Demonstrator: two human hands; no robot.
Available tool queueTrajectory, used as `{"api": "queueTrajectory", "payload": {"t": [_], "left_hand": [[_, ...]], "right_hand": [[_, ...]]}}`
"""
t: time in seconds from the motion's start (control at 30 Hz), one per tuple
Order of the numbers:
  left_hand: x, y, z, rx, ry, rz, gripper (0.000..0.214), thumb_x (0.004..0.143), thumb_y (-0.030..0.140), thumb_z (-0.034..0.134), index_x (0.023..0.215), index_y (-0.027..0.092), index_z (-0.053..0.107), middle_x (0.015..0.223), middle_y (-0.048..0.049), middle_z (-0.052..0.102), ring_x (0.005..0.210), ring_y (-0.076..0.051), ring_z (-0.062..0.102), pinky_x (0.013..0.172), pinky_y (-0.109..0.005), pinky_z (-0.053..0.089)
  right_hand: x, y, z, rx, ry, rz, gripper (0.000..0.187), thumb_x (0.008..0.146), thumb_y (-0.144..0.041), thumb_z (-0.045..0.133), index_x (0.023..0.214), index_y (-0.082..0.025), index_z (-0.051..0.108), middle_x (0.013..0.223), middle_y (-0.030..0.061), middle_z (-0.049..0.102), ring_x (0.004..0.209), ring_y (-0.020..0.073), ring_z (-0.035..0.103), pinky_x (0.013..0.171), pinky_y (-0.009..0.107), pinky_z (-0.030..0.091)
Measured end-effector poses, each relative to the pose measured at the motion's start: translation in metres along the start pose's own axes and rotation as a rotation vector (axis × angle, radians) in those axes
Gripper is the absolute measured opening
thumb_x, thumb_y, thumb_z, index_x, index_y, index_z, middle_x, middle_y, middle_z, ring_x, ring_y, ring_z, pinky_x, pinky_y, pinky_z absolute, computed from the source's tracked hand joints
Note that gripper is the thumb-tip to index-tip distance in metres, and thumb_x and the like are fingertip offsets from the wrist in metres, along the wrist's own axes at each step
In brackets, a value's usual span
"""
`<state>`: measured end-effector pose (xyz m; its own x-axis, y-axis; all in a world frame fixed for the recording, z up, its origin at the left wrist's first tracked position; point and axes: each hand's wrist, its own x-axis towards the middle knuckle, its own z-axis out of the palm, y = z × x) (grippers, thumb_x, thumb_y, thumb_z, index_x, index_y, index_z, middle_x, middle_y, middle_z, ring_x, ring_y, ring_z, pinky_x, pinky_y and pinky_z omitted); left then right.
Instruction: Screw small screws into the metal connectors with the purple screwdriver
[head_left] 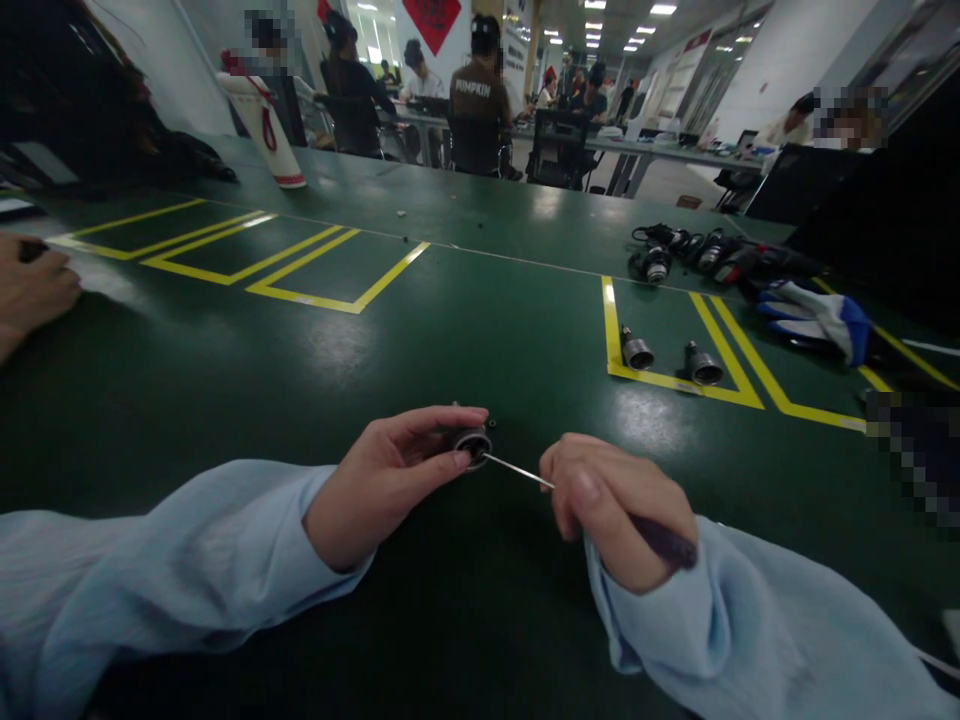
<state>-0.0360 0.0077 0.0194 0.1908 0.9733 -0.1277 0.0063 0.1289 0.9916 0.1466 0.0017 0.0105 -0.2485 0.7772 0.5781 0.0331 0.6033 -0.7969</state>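
tabletop point(480, 330): dark green, glossy, yellow taped boxes point(247, 255)
ceiling lights point(664, 9): rows of white panels, glare on tabletop
far end: grey desks point(660, 152), black chairs point(559, 145), seated people point(480, 95)
walls: white, red sign point(433, 20) at back

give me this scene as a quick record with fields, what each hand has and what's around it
left hand: holds small round metal part
right hand: grips thin screwdriver, tip at the part
surface: green table
nearby right: two more metal parts inside yellow-taped box; blue and white gloves
far left: another person's hand
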Motion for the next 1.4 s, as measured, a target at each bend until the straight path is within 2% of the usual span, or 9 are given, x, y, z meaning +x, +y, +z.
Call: {"api": "queueTrajectory", "payload": {"t": [0.1, 0.23, 0.4, 0.9, 1.03, 1.13, 1.27, 1.33, 1.4], "left_hand": [[0.0, 0.001, 0.001, 0.016, 0.001, 0.005, 0.029, 0.064, 0.017, 0.065, 0.094, 0.017, 0.064, 0.103, -0.0057, 0.065, 0.097, -0.02, 0.058, 0.091, -0.035, 0.044], [-0.001, 0.003, 0.002, 0.022, 0.004, 0.002, 0.028, 0.064, 0.017, 0.065, 0.092, 0.017, 0.064, 0.105, -0.0054, 0.064, 0.098, -0.02, 0.058, 0.09, -0.035, 0.045], [-0.001, 0.002, 0.002, 0.027, -0.006, 0.005, 0.026, 0.063, 0.014, 0.065, 0.088, 0.016, 0.065, 0.103, -0.0061, 0.064, 0.095, -0.019, 0.059, 0.089, -0.033, 0.045], [0.001, 0.002, 0.003, 0.11, 0.003, 0.024, 0.012, 0.064, 0.011, 0.062, 0.075, 0.013, 0.063, 0.094, -0.0066, 0.065, 0.082, -0.017, 0.062, 0.07, -0.027, 0.053], [0.002, 0.003, 0.002, 0.122, 0.016, 0.028, 0.01, 0.063, 0.011, 0.062, 0.073, 0.013, 0.063, 0.091, -0.0061, 0.066, 0.082, -0.017, 0.062, 0.072, -0.028, 0.053], [0.004, 0.003, -0.002, 0.09, 0.034, 0.02, 0.012, 0.063, 0.013, 0.062, 0.075, 0.013, 0.062, 0.093, -0.0055, 0.065, 0.081, -0.017, 0.062, 0.071, -0.029, 0.053], [0.007, 0.003, -0.01, 0.042, 0.077, 0.025, 0.025, 0.063, 0.012, 0.063, 0.088, 0.015, 0.062, 0.101, -0.0054, 0.063, 0.087, -0.019, 0.062, 0.077, -0.032, 0.052], [0.009, 0.003, -0.013, 0.039, 0.101, 0.015, 0.029, 0.063, 0.012, 0.063, 0.092, 0.016, 0.061, 0.103, -0.0058, 0.063, 0.088, -0.02, 0.061, 0.08, -0.034, 0.051], [0.01, 0.002, -0.014, 0.043, 0.114, 0.012, 0.03, 0.063, 0.012, 0.063, 0.092, 0.016, 0.062, 0.103, -0.0062, 0.063, 0.089, -0.02, 0.061, 0.082, -0.036, 0.051]], "right_hand": [[-0.001, -0.002, 0.003, -0.193, -0.153, -0.171, 0.026, 0.079, -0.016, 0.041, 0.054, -0.014, 0.048, 0.049, 0.0014, 0.044, 0.051, 0.0113, 0.044, 0.054, 0.029, 0.04], [-0.002, -0.005, 0.004, -0.324, -0.279, -0.276, 0.023, 0.079, -0.016, 0.04, 0.058, -0.014, 0.049, 0.05, 0.0024, 0.047, 0.052, 0.0122, 0.043, 0.054, 0.03, 0.04], [-0.002, -0.006, 0.005, -0.44, -0.305, -0.309, 0.027, 0.081, -0.017, 0.037, 0.056, -0.016, 0.049, 0.05, 0.0023, 0.046, 0.053, 0.0131, 0.043, 0.055, 0.03, 0.039], [-0.007, -0.016, 0.013, -0.527, -0.344, -0.306, 0.033, 0.081, -0.02, 0.04, 0.05, -0.012, 0.051, 0.049, 0.005, 0.046, 0.053, 0.0131, 0.038, 0.05, 0.03, 0.033], [-0.008, -0.019, 0.011, -0.429, -0.315, -0.288, 0.032, 0.082, -0.02, 0.037, 0.053, -0.013, 0.05, 0.048, 0.0036, 0.045, 0.052, 0.0132, 0.04, 0.051, 0.03, 0.034], [-0.004, -0.017, 0.003, -0.19, -0.196, -0.167, 0.032, 0.083, -0.021, 0.036, 0.054, -0.015, 0.049, 0.048, 0.0019, 0.045, 0.051, 0.0124, 0.044, 0.054, 0.03, 0.037], [0.007, 0.003, -0.006, 0.078, 0.082, 0.355, 0.041, 0.085, -0.035, 0.04, 0.048, -0.017, 0.048, 0.041, -0.0007, 0.045, 0.049, 0.012, 0.048, 0.052, 0.027, 0.039], [0.012, 0.014, -0.008, 0.19, 0.122, 0.525, 0.041, 0.08, -0.043, 0.045, 0.049, -0.017, 0.049, 0.041, -0.0017, 0.047, 0.044, 0.0105, 0.046, 0.047, 0.025, 0.037], [0.015, 0.023, -0.008, 0.234, 0.143, 0.587, 0.042, 0.077, -0.048, 0.048, 0.048, -0.017, 0.049, 0.041, -0.0018, 0.048, 0.042, 0.0095, 0.045, 0.045, 0.024, 0.036]]}}
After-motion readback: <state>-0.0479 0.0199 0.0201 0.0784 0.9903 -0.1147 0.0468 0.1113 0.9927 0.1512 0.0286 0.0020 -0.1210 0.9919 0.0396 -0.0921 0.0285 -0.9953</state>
